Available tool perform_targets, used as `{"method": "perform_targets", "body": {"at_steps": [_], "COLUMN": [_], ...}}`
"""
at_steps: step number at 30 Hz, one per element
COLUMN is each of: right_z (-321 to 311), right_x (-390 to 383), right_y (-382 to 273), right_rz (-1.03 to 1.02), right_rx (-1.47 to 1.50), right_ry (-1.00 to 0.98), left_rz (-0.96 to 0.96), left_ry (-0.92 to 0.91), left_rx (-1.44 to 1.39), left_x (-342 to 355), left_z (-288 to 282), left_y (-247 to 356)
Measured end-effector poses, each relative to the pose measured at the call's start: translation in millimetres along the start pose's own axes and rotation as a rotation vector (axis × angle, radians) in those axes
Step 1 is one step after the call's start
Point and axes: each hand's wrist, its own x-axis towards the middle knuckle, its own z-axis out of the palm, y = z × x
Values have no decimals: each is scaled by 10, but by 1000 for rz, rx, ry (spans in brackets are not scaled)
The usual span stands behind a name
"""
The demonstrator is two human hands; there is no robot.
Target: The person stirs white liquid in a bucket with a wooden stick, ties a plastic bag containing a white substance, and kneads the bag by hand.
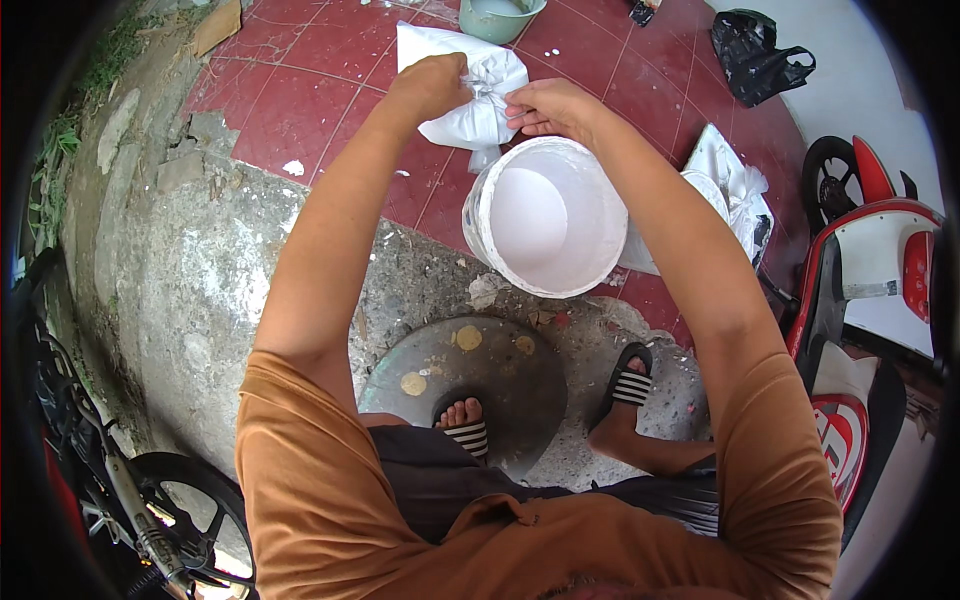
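A white plastic bag, bulging and gathered into a knot or twist at its middle, lies on the red tiles. My left hand is closed on the gathered part from the left. From the right, my right hand pinches the same gathered plastic, its thumb and fingertips together and the other fingers curled. Whether the bag is tied cannot be made out. Just below my right hand stands a white bucket, its rim smeared with white and a smooth white substance inside.
A pale green bucket stands beyond the bag. At right are a black plastic bag and another white bag. Motorbikes flank me, one red and white, one dark. A round slab lies under my left foot.
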Motion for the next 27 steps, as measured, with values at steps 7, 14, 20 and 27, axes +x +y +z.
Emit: {"method": "perform_targets", "body": {"at_steps": [7, 14, 20, 27], "right_z": [19, -4, 50, -8], "right_x": [-61, 15, 60, 139], "right_y": [-108, -324, -422, -316], "right_rz": [-105, -418, -341, -366], "right_rx": [-53, -194, -264, -319], "right_ry": [118, 242, 144, 133], "left_rz": [155, 407, 444, 337], "left_ry": [322, 463, 458, 307], "left_rx": [145, 327, 419, 285], "left_x": [40, 131, 132, 80], "left_z": [17, -45, -73, -52], "left_y": [2, 226, 203, 139]}}
